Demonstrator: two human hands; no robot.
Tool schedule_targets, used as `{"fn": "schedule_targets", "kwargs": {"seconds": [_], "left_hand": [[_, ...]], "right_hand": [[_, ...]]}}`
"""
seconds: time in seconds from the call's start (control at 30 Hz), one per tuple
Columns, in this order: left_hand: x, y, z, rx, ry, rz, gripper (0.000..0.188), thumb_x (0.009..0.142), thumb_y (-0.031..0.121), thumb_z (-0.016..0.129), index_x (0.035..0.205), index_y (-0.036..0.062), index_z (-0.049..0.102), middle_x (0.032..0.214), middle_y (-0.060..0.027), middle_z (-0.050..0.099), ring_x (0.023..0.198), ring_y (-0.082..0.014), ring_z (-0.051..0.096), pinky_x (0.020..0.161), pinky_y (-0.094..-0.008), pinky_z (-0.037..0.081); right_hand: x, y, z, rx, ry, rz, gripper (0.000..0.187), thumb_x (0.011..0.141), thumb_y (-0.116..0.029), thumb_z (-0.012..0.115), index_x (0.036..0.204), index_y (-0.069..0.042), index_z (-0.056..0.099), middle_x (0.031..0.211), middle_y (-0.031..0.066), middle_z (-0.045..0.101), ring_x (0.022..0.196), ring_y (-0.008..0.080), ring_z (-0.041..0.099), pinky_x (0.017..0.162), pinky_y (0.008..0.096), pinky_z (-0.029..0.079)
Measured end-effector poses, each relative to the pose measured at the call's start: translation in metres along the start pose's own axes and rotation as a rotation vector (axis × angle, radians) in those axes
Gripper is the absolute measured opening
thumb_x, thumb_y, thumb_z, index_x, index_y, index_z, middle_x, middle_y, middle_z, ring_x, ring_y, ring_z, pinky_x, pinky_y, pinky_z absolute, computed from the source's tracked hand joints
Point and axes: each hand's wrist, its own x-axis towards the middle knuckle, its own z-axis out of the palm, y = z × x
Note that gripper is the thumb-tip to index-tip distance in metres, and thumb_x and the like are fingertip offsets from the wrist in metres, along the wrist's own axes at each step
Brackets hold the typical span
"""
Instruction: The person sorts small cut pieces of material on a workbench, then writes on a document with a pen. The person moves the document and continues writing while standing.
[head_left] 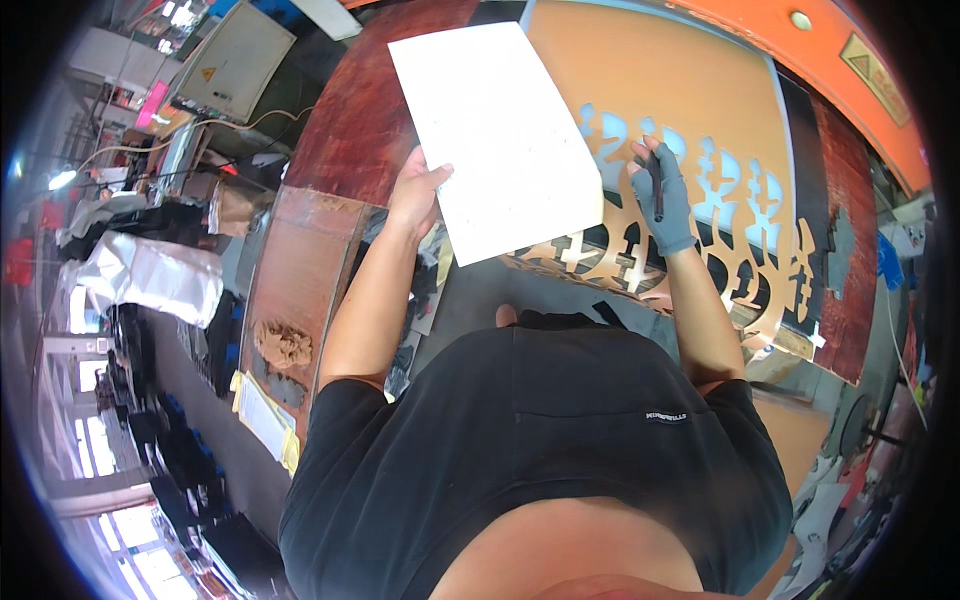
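A large white sheet of paper [508, 150] is pinched at its left edge by my bare left hand [416, 196], thumb on top. The sheet tilts over the worktable and partly covers it. My right hand [664, 205] wears a grey fingerless glove, its fingers closed around a slim dark pen-like stick [657, 188]. This hand is above a tan sheet of material [650, 62] with rows of curved shapes cut out. Pale blue shows through the far cutouts; the near strip [690, 285] is a lattice of narrow leftover bands reaching the table's front edge.
An orange machine beam [800, 45] with a warning plate crosses the far right. Dark red boards [345, 110] flank the tan sheet. To my left, a brown ledge [295, 260] bears crumpled brown paper [284, 343]; yellow-edged papers [265, 420] and a silvery wrapped bundle [155, 277] are farther out.
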Motion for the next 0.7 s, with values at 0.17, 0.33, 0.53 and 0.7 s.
{"fn": "schedule_targets", "kwargs": {"seconds": [0.17,0.33,0.53,0.7], "left_hand": [[-0.039,0.019,-0.008,0.005,0.093,0.064,0.041,0.082,-0.009,0.045,0.121,0.0007,0.045,0.118,-0.0117,0.055,0.107,-0.0220,0.054,0.096,-0.0361,0.039],[-0.075,0.026,-0.036,-0.049,0.106,0.076,0.043,0.081,-0.007,0.050,0.122,0.0025,0.046,0.116,-0.0098,0.056,0.107,-0.0204,0.054,0.095,-0.0356,0.040],[-0.149,0.032,-0.104,-0.088,0.109,0.069,0.046,0.079,0.001,0.059,0.123,0.0027,0.046,0.115,-0.0078,0.057,0.105,-0.0181,0.054,0.092,-0.0342,0.042],[-0.236,0.031,-0.192,-0.105,0.228,0.128,0.044,0.079,-0.003,0.055,0.122,0.0011,0.046,0.114,-0.0085,0.057,0.104,-0.0178,0.054,0.091,-0.0341,0.042]], "right_hand": [[-0.009,-0.024,0.041,0.125,-0.114,0.065,0.047,0.090,-0.016,0.055,0.131,-0.002,0.036,0.122,0.0131,0.052,0.114,0.0170,0.048,0.095,0.0290,0.037],[-0.010,-0.025,0.099,0.130,-0.257,0.165,0.047,0.090,-0.019,0.054,0.129,0.000,0.037,0.121,0.0129,0.052,0.112,0.0164,0.047,0.095,0.0291,0.037],[-0.024,-0.032,0.195,0.461,-0.465,0.462,0.038,0.086,-0.017,0.058,0.118,0.001,0.047,0.108,0.0105,0.057,0.098,0.0158,0.055,0.084,0.0281,0.045],[-0.072,-0.048,0.299,0.676,-0.635,0.531,0.029,0.082,-0.008,0.057,0.110,-0.001,0.052,0.098,0.0056,0.060,0.088,0.0126,0.058,0.074,0.0255,0.050]]}}
